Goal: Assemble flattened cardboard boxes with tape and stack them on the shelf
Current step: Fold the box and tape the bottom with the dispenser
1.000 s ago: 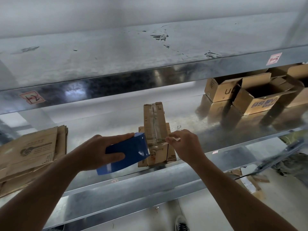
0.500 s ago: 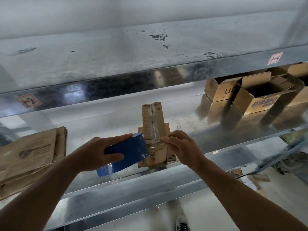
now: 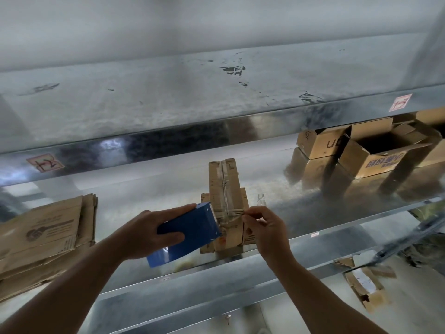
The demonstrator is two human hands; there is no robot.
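Observation:
A small brown cardboard box [image 3: 225, 186] stands on the metal shelf [image 3: 313, 213], bottom flaps up, with clear tape along its seam. My left hand [image 3: 147, 233] grips a blue tape dispenser [image 3: 187, 233] held against the box's left side. A strip of clear tape [image 3: 230, 216] runs from the dispenser across the near end of the box. My right hand [image 3: 263, 229] pinches the free end of that tape at the box's right edge.
A stack of flattened cardboard boxes [image 3: 45, 235] lies on the shelf at the left. Assembled open boxes [image 3: 375, 155] stand at the back right of the shelf. An upper shelf [image 3: 216, 92] hangs close overhead. Torn cardboard scraps [image 3: 363, 285] lie on the floor lower right.
My right hand pressed on the box's near end half a second ago and now pinches the tape end at the right edge. The dispenser stayed beside the box.

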